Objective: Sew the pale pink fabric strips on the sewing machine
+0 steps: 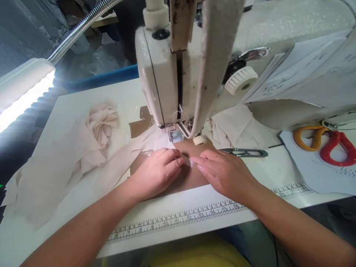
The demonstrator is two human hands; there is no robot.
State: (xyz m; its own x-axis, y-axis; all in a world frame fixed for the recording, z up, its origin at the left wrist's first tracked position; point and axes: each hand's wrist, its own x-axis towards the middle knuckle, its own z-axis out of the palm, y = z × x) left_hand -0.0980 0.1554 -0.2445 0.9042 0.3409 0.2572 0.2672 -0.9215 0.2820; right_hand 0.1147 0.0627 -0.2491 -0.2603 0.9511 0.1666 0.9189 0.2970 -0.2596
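Both hands are at the front of a sewing machine [158, 81], just below its presser foot [171, 136]. My left hand [158, 168] has its fingers bent together on the end of a pale fabric strip [187, 160]. Opposite it, the fingertips of my right hand [225, 170] pinch the other end of that strip. A brown covered plate [191, 176] lies beneath the hands. Light beige fabric [133, 154] stretches from the needle area out to the left. The fingers hide part of the strip.
Bunched beige fabric [98, 128] lies at left, more folded fabric [233, 126] behind my right hand. Thread snips [247, 152] and scissors with orange and red handles [336, 148] are at right. A printed ruler [178, 220] follows the front edge; a lit lamp [27, 92] hangs at left.
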